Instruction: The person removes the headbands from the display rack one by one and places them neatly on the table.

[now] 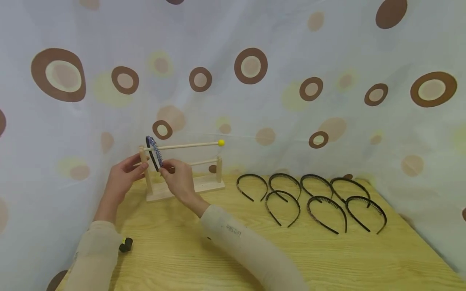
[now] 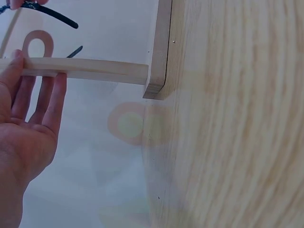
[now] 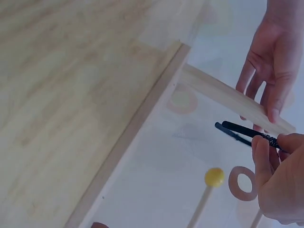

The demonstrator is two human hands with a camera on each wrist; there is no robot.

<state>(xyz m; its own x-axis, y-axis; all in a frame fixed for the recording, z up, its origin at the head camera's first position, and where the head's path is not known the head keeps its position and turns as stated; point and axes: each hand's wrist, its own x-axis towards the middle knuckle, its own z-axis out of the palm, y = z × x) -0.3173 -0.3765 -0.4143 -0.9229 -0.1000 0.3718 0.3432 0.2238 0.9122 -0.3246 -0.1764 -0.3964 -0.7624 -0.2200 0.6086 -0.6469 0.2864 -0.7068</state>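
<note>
A wooden rack (image 1: pixel 209 185) with two level rods stands at the back left of the table. My left hand (image 1: pixel 121 178) grips its left upright post (image 2: pixel 104 71), thumb on one side and fingers on the other. Over the upper rod (image 1: pixel 189 145), near that post, sits a black headband (image 1: pixel 157 152) with blue sparkly trim. My right hand (image 1: pixel 180 181) pinches it low on one side. In the right wrist view, the headband's two black ends (image 3: pixel 232 127) point away from my right hand, close to the post.
Several black toothed headbands (image 1: pixel 285 176) lie in two rows on the table (image 1: pixel 204 258) to the right. A yellow ball (image 1: pixel 221 143) caps the upper rod's right end. A patterned curtain (image 1: pixel 218 109) hangs right behind the rack. Beside my left sleeve is a small black object (image 1: pixel 126 245).
</note>
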